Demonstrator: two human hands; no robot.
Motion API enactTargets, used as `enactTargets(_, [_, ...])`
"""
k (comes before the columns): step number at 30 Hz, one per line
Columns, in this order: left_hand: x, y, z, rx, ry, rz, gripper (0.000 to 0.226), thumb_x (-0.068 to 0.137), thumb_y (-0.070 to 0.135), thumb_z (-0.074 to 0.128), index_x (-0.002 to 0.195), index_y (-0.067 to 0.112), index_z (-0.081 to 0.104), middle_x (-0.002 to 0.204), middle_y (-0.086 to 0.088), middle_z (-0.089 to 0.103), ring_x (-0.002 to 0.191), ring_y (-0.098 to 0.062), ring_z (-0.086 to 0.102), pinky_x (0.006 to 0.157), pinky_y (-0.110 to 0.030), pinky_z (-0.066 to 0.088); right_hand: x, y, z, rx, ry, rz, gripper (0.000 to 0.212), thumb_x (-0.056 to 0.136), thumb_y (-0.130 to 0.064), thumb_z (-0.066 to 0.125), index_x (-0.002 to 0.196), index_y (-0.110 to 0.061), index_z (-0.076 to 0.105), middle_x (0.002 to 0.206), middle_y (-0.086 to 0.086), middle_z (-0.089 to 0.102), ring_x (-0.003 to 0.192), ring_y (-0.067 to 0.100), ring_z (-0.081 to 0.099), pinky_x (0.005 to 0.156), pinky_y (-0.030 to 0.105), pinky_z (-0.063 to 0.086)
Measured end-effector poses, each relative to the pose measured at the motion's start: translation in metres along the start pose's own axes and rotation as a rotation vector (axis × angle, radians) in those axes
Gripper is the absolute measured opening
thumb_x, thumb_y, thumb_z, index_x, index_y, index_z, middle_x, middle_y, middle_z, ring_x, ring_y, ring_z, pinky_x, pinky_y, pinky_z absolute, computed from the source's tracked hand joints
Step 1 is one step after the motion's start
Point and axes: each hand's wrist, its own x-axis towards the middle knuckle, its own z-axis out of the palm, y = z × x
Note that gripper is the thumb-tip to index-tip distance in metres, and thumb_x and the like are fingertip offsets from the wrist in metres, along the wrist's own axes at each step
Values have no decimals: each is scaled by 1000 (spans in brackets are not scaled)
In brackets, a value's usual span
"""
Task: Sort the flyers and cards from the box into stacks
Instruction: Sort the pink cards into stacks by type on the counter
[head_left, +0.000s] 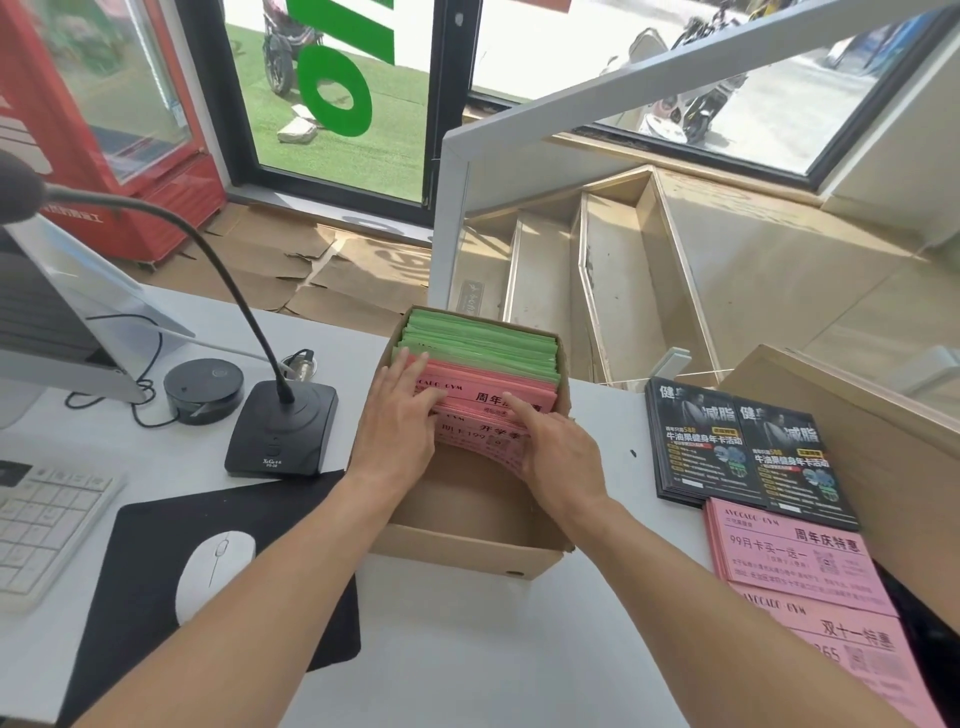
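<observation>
An open cardboard box (462, 551) stands on the white desk in front of me. Pink flyers (483, 402) lean in its middle, with green flyers (483, 338) packed behind them at the far end. My left hand (400, 421) rests on the left side of the pink flyers, fingers curled over their tops. Inside the box, my right hand (558, 452) presses on the front pink flyers, forefinger stretched across them. To the right of the box lie two stacks of black cards (737, 447) and two stacks of pink flyers (800, 561), one nearer me (852, 644).
A gooseneck microphone on a black base (283, 428), a round black device (203, 391), a white mouse (213, 574) on a black mat and a keyboard (41, 519) sit to the left. A wooden box (852, 415) stands at the right.
</observation>
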Motion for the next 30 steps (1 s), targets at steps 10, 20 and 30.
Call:
enactTargets(10, [-1,3,-4,-5,71,-9,24,87,8,73,111,11,74,125,-7,66,125,-27,53,108,-43,43,-5,-2,-2,-112,166,-114,61,76,-7,81,131,-31,67,95,4,74,75,24,64,71,32,54])
enactTargets(20, [-5,6,-6,10,-3,4,47,84,10,71,130,12,64,126,-3,65,124,-25,52,102,-43,47,-4,-3,-3,-82,164,-118,65,74,1,76,133,-23,65,88,-1,74,80,24,63,68,33,52])
enactTargets(30, [-4,5,-4,48,-30,4,50,82,13,72,132,11,65,128,-3,63,125,-25,51,101,-43,46,0,1,2,-29,62,-104,57,82,3,67,135,-19,62,112,0,71,101,26,57,84,43,53])
